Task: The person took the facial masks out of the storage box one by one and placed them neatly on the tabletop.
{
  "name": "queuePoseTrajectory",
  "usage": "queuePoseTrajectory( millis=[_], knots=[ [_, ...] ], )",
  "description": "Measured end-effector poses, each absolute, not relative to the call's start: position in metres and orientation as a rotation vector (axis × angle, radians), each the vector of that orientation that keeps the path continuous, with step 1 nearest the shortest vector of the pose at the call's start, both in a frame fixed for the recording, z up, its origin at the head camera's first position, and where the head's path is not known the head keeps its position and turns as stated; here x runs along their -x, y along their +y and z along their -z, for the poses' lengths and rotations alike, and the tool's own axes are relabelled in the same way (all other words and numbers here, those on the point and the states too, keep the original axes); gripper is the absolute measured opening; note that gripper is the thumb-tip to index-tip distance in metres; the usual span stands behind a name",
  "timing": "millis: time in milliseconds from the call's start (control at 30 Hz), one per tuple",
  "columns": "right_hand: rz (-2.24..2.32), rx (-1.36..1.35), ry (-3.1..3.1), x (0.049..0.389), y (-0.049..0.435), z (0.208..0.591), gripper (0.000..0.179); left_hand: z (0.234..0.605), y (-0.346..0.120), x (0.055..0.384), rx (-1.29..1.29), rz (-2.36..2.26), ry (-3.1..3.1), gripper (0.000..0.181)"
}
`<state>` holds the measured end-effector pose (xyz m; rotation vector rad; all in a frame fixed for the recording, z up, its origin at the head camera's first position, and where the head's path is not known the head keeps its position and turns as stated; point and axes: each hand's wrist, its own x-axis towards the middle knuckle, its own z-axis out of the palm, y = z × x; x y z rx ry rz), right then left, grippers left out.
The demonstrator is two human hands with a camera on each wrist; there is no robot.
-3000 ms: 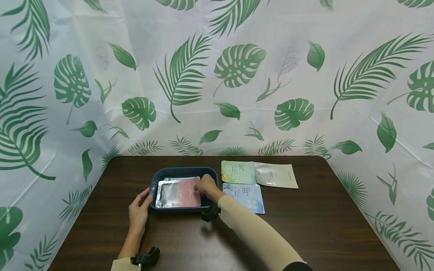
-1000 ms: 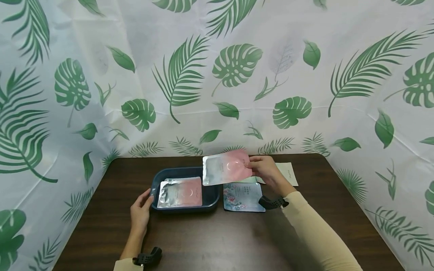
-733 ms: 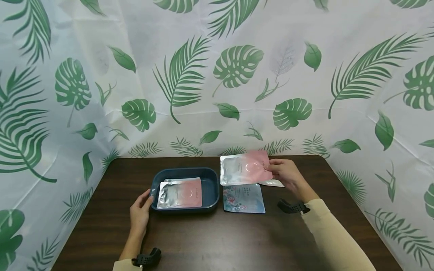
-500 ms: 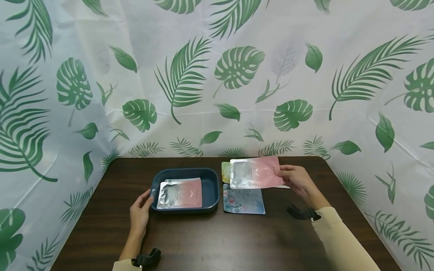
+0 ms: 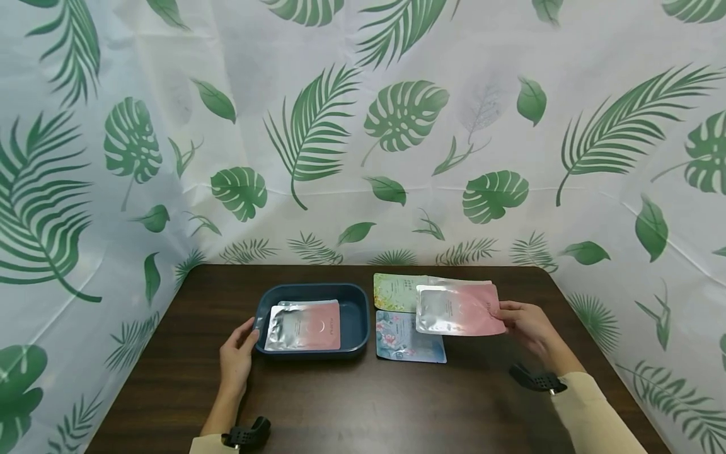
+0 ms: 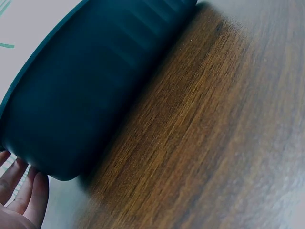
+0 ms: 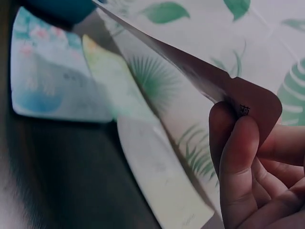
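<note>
Pinched by one end between the thumb and fingers of my right hand (image 5: 527, 326), a pink-and-silver sheet mask packet (image 5: 456, 309) hangs over the table. It overlaps a green floral packet (image 5: 392, 292), a silver-cream packet (image 7: 162, 176) and a blue floral packet (image 5: 397, 343). The right wrist view shows it nearly edge-on. My left hand (image 5: 235, 358) rests against the left end of a dark blue basin (image 5: 354, 321), its fingertips touching the outer wall in the left wrist view. Inside the basin lies another pink-and-silver packet (image 5: 306, 325), with one more peeking out behind it.
The dark wooden table (image 5: 363, 403) runs back to a white curtain (image 5: 340, 139) printed with green leaves. The green and silver-cream packets lie side by side near the table's back edge, with the blue one in front, right of the basin.
My right hand took the pink-and-silver packet out of the basin, carried it rightward over the other packets, and has lowered it slightly toward me. The left hand has stayed at the basin.
</note>
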<state>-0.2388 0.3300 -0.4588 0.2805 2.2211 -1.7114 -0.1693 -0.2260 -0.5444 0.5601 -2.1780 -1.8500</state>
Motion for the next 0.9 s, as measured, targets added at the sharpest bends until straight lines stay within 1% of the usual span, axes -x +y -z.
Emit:
queuePoseTrajectory(
  millis=[233,567,700,900],
  knots=[
    [1.673,-0.356,2.215,0.229,0.349,0.478,0.056,0.546,-0.226,0.168,-0.556,1.851,-2.191,0.04],
    [1.602,-0.438,2.228,0.223,0.37,0.502,0.064,0.545,-0.224,0.167,-0.57,1.853,-2.177,0.039],
    [1.563,-0.44,2.262,0.224,0.376,0.512,0.063,0.544,-0.224,0.168,-0.577,1.851,-2.168,0.039],
    [1.453,-0.42,2.399,0.223,0.38,0.526,0.053,0.545,-0.224,0.169,-0.583,1.855,-2.169,0.039]
  ],
)
